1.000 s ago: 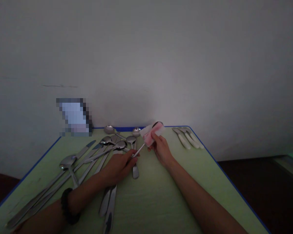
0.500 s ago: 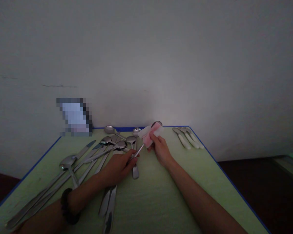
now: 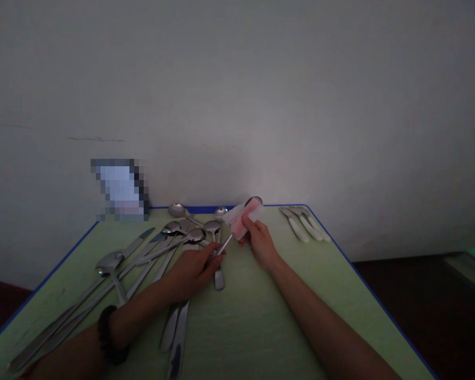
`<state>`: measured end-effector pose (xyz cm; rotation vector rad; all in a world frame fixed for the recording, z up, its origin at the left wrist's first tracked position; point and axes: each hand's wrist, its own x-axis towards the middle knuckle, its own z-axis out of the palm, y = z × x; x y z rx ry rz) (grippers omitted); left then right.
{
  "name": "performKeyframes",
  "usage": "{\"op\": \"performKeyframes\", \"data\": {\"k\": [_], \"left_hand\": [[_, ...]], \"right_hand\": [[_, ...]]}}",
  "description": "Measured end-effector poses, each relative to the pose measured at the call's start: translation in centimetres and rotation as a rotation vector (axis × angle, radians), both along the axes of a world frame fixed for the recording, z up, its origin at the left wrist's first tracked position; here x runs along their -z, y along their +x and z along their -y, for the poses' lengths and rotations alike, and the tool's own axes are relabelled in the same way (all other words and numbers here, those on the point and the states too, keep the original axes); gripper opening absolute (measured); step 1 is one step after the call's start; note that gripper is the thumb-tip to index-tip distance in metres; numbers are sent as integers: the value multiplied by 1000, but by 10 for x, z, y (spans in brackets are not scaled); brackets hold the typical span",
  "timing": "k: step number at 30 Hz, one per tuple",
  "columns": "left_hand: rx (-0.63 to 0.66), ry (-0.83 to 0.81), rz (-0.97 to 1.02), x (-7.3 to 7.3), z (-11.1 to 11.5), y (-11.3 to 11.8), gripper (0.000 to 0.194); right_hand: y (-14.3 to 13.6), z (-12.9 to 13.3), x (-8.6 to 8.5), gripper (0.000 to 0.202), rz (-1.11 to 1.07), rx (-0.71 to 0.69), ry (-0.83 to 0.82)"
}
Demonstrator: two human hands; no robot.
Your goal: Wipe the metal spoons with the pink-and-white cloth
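My left hand [image 3: 196,269] is closed around the handle of a metal spoon [image 3: 254,200], which slants up and away to the right. Pinched in my right hand [image 3: 260,241] is a pink and white cloth or tissue [image 3: 243,217], wrapped around the spoon just below its bowl. Only the top of the bowl shows above the cloth. Under and beside my left hand lie several spoons and knives, among them a spoon [image 3: 196,235] just behind it and a small spoon [image 3: 219,279] whose handle sticks out beneath it.
A large spoon [image 3: 111,262] and knives [image 3: 176,338] lie on the left of the green table [image 3: 253,327]. Several pale-handled forks [image 3: 304,227] are at the far right. A blurred-out screen [image 3: 121,190] leans at the back left, against the wall [image 3: 301,105].
Almost nothing differs. Both hands, the spoon and the cloth keep nearly the same place, and the whole view has shifted very slightly.
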<state>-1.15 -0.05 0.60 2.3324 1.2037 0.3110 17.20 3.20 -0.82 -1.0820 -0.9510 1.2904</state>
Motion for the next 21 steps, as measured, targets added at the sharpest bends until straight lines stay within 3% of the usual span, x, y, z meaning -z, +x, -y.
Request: {"op": "performKeyframes", "data": {"k": [21], "left_hand": [[21,12,-7,0,0,1,34]], "right_hand": [[0,0,1,40,25,-8,17]]}}
